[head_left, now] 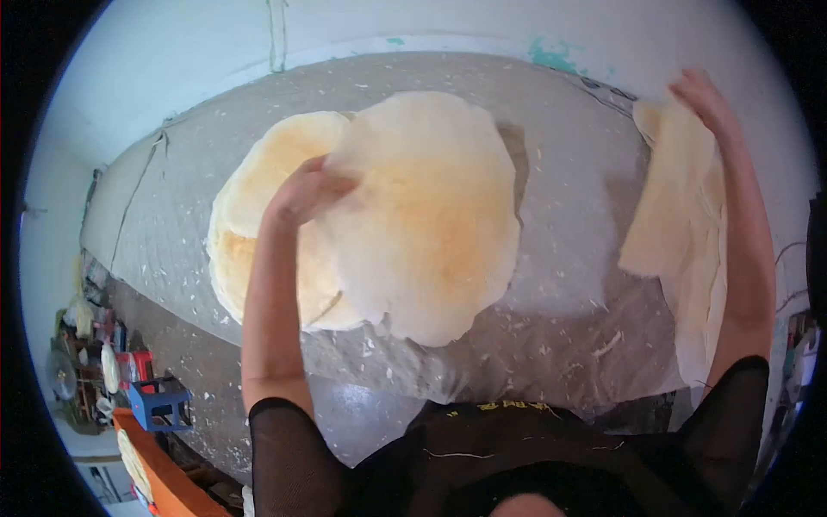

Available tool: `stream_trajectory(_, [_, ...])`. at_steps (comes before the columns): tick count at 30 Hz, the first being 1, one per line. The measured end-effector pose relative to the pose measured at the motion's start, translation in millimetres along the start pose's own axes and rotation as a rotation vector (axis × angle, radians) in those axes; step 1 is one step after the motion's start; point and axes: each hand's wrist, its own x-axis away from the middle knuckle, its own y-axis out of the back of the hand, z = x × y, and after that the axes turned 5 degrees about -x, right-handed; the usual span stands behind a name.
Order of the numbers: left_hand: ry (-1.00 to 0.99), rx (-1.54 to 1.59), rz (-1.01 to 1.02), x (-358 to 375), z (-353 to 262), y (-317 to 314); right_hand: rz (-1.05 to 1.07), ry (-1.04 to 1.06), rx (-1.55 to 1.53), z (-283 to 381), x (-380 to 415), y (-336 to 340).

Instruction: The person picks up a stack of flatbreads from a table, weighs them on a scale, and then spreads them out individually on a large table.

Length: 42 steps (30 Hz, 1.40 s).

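from above the black shirt (517, 448), looked forward and steeply down, close over the left hand (312, 193) and right hand (705, 99), wide enough for the covered table (568, 198) and wall (431, 21) beyond.

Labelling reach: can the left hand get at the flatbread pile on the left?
Likely yes: the left hand is above the flatbread pile, whose left side lies uncovered. Its fingers seem to hold the edge of the large flatbread, so it may need to let go first.
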Motion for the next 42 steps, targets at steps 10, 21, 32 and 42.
stream_trajectory(10, [0.326,0.236,-0.596,83,173,119,0.297,0.621,0.084,345,12,-295])
stream_trajectory(21, [-0.077,-1.488,-0.915,50,109,-10,0.508,0.58,-0.274,219,144,-316])
stream_trajectory(32, [-0.021,-1.394,-0.562,7,124,-54,0.123,-0.434,0.799,-143,408,-103])
stream_trajectory(42, [-0.077,-0.407,0.243,-21,110,-282,0.181,-0.678,0.855,-178,477,-55])
